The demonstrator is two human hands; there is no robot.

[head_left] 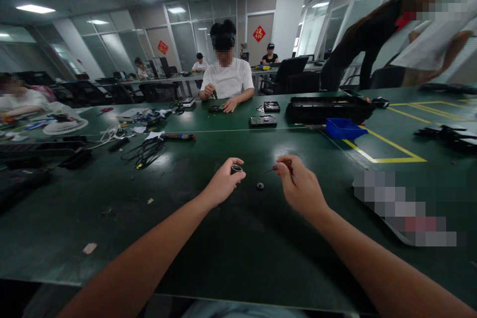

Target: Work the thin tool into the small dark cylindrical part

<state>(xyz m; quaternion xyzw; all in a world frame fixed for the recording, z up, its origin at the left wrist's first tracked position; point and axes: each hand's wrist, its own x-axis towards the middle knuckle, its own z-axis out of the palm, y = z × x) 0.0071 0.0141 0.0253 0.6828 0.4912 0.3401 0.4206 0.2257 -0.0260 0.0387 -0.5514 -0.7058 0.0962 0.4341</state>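
Left hand: the left hand (222, 184) is raised just above the desk (231, 248); thumb and forefinger pinch a small black ring-shaped part (236, 169), its open face turned up.
Right hand: the right hand (300, 186) is curled, fingertips pressed together on a small screwdriver (274, 168) with a red grip.
Tool axis: the shaft runs roughly level, tip pointing left toward the ring-shaped part; tip and part are near each other but apart.
Loose piece: a small dark round piece (260, 186), possibly a washer or screw cap, lies on the desk between the two hands, just below the tool's tip; the right hand is slightly nearer.
Beyond: a blue bin (343, 128) stands well apart on the right; a person in a white shirt (228, 79) works opposite.
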